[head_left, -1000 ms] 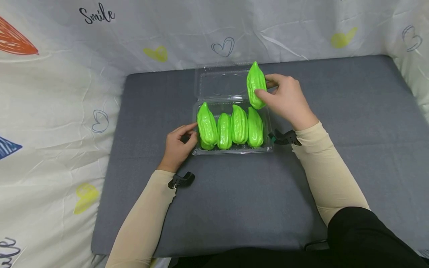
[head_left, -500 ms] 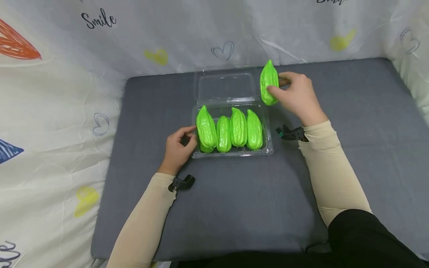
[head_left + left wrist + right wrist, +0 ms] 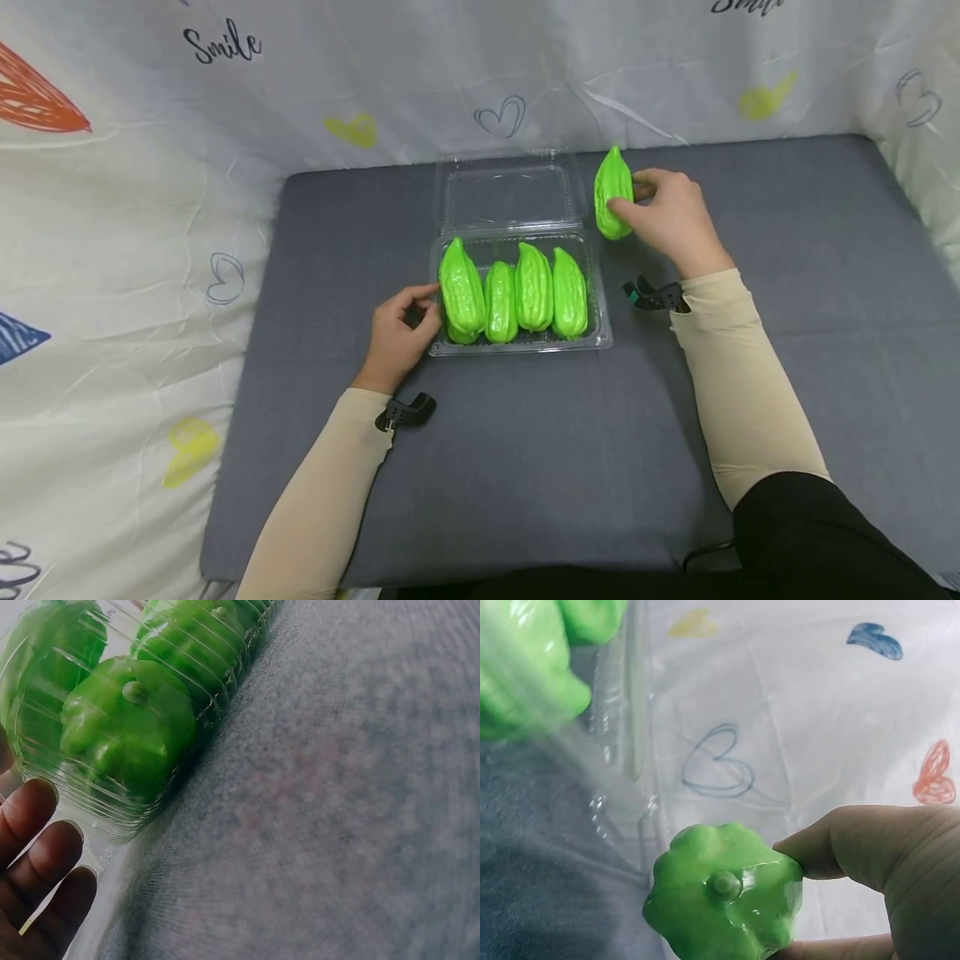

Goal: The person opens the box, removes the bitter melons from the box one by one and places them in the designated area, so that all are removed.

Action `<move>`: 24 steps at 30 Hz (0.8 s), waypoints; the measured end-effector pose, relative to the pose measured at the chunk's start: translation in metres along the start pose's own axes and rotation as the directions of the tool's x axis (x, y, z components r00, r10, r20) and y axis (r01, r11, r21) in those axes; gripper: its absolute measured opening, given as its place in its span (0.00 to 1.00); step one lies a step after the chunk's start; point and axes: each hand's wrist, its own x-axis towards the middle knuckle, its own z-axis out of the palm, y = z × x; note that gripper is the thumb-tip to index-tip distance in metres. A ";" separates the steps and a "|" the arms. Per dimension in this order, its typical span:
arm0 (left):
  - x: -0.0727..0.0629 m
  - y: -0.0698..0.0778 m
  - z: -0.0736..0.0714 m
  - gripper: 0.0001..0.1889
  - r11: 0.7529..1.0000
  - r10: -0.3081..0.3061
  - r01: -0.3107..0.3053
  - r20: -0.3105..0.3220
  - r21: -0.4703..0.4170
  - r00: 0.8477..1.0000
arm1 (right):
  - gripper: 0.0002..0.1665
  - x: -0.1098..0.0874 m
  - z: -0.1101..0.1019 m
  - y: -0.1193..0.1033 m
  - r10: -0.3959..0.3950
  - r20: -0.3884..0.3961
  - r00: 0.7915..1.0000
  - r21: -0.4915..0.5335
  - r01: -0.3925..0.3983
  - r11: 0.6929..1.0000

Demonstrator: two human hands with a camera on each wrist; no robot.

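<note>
My right hand [image 3: 671, 218] pinches a bright green bitter melon [image 3: 613, 196] between thumb and fingers, beside the lid of a clear plastic clamshell box [image 3: 521, 347]. In the right wrist view the held melon [image 3: 720, 896] shows its stem end. Several more bitter melons [image 3: 534, 287] lie side by side in the box. The leftmost melon [image 3: 461, 287] rests on another one, mostly hidden beneath it. My left hand [image 3: 397, 333] touches the box's left side with loosely bent fingers. In the left wrist view its fingertips [image 3: 56, 847] are right by the ribbed wall.
The clear lid [image 3: 510, 196] lies folded back toward the rear. Box and hands are over a grey cloth-covered table [image 3: 540, 467]. A white curtain [image 3: 420, 75] printed with hearts and lettering hangs behind it and along the left side.
My right hand has carried the bitter melon rightward, from over the back right of the box to beyond its right side. My left hand has stayed at the box.
</note>
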 end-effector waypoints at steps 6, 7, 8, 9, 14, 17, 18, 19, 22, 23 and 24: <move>0.000 -0.001 0.000 0.15 1.000 -0.007 0.007 0.003 0.000 1.000 | 0.43 0.007 0.004 0.013 0.020 0.027 0.999 -0.028 -0.019 0.999; 0.000 -0.001 0.000 0.15 1.000 -0.005 0.005 0.003 -0.001 1.000 | 0.43 0.008 0.005 0.016 0.025 0.033 0.999 -0.032 -0.024 0.999; 0.000 -0.001 0.000 0.15 1.000 -0.003 0.003 0.003 -0.001 1.000 | 0.43 0.009 0.006 0.018 0.030 0.039 0.999 -0.037 -0.028 0.999; 0.000 -0.001 0.000 0.15 1.000 0.000 0.000 0.002 -0.001 1.000 | 0.43 0.011 0.007 0.019 0.034 0.043 0.998 -0.040 -0.033 0.999; 0.002 -0.001 0.001 0.15 1.000 0.019 -0.019 -0.005 0.002 1.000 | 0.44 0.017 0.011 0.025 0.053 0.056 0.997 -0.060 -0.050 0.997; 0.002 -0.001 0.001 0.15 1.000 0.027 -0.027 -0.006 0.008 1.000 | 0.44 0.018 0.013 0.027 0.060 0.065 0.996 -0.065 -0.056 0.996; 0.002 -0.001 0.001 0.15 0.999 0.030 -0.030 -0.006 0.011 1.000 | 0.44 0.018 0.013 0.028 0.062 0.069 0.996 -0.066 -0.058 0.996; 0.002 -0.001 0.001 0.15 0.999 0.032 -0.032 -0.006 0.013 0.999 | 0.44 0.018 0.014 0.029 0.062 0.071 0.996 -0.068 -0.058 0.996; 0.002 -0.002 0.001 0.15 0.999 0.036 -0.036 -0.006 0.015 0.999 | 0.44 0.019 0.015 0.031 0.061 0.077 0.995 -0.073 -0.056 0.996; 0.002 -0.002 0.001 0.15 0.999 0.037 -0.037 -0.005 0.015 0.999 | 0.43 0.019 0.016 0.032 0.062 0.080 0.995 -0.075 -0.056 0.996; 0.002 -0.002 0.001 0.15 0.999 0.036 -0.036 -0.005 0.015 0.999 | 0.43 0.020 0.017 0.033 0.061 0.082 0.995 -0.078 -0.055 0.995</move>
